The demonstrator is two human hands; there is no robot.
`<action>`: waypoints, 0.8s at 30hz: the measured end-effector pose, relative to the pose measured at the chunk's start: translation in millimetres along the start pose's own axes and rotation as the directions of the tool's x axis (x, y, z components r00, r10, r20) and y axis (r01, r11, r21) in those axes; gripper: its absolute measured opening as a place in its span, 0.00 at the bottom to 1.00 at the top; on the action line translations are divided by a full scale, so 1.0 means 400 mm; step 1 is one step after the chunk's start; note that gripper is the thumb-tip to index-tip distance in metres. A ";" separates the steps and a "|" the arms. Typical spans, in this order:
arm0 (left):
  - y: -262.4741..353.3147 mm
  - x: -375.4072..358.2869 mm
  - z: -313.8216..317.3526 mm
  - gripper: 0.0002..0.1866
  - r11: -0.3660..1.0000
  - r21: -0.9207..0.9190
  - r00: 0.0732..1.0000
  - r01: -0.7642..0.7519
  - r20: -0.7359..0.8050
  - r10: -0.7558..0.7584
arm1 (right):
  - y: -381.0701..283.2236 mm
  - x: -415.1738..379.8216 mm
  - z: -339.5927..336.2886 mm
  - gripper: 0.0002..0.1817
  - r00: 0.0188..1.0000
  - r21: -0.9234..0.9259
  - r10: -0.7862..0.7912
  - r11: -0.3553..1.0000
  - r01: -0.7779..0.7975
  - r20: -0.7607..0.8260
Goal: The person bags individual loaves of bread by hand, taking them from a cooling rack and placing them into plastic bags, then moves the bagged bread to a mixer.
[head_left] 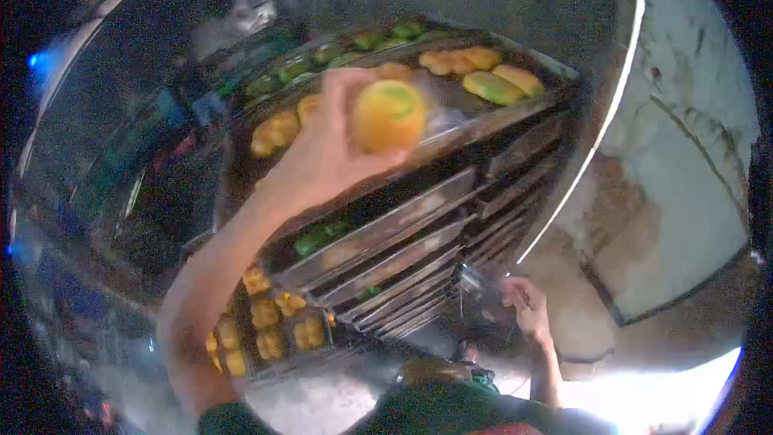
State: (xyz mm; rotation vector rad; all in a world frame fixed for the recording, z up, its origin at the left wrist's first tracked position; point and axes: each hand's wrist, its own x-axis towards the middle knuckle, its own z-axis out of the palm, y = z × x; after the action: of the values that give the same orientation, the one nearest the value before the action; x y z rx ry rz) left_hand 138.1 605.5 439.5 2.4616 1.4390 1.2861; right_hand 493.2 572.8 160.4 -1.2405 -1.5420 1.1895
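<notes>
My left hand [338, 125] is closed around a round golden bun [388, 119] with a green swirl on it. It holds the bun up over the top baking tray [451, 129], where golden braided buns [460, 60] and a green-and-yellow bun [493, 87] lie. The bun and hand are blurred. Low on the right, my right hand [527, 310] has its fingers curled beside a shiny, see-through thing [475, 278], perhaps plastic. Whatever it grips is too blurred to name.
Below the top tray stands a rack [419, 274] of stacked trays. Another tray of golden buns [267, 330] sits low at left. Green buns [330, 55] line the far trays. On the right is a stained pale wall or panel [684, 193].
</notes>
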 end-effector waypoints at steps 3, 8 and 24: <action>0.024 0.001 -0.001 0.44 0.995 0.095 0.999 -0.043 -0.021 0.045 | 0.011 0.033 -0.014 0.12 0.999 0.038 -0.033 0.999 0.033 0.000; -0.017 -0.010 0.002 0.40 0.965 0.259 0.999 -0.034 -0.025 0.042 | -0.030 0.034 -0.003 0.10 0.992 0.054 -0.122 0.991 0.120 0.042; 0.097 -0.294 0.130 0.42 0.873 0.134 0.872 -0.470 -0.082 0.482 | -0.142 -0.090 -0.047 0.36 0.981 0.276 -0.108 0.950 0.150 -0.162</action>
State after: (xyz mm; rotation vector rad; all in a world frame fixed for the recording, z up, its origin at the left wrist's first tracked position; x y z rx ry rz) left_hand 171.9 516.3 344.8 2.9929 0.9625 1.4707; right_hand 505.5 536.9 219.1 -0.9954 -1.2713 1.1630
